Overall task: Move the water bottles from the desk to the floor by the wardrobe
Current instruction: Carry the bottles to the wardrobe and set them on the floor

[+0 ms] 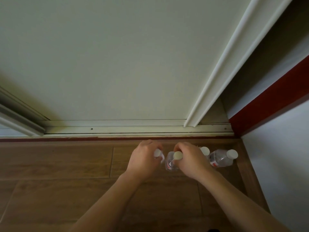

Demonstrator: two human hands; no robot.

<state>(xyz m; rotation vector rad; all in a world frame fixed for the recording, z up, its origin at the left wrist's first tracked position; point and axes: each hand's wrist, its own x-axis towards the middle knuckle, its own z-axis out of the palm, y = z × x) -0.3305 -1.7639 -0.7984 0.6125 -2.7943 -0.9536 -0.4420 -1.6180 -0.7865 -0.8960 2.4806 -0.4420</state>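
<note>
Left hand (143,158) is curled round the first bottle (157,153), right hand (190,162) round the second bottle (170,163). Both bottles are just in front of the wardrobe track (133,128). Third bottle (205,150) and fourth bottle (220,159) stand on the floor (58,164) before the track's right end.

Left hand (144,159), right hand (192,160), both curled.

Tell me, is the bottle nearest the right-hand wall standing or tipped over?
Standing. The bottle rests base-down on the floor, its white cap pointing up.
</note>
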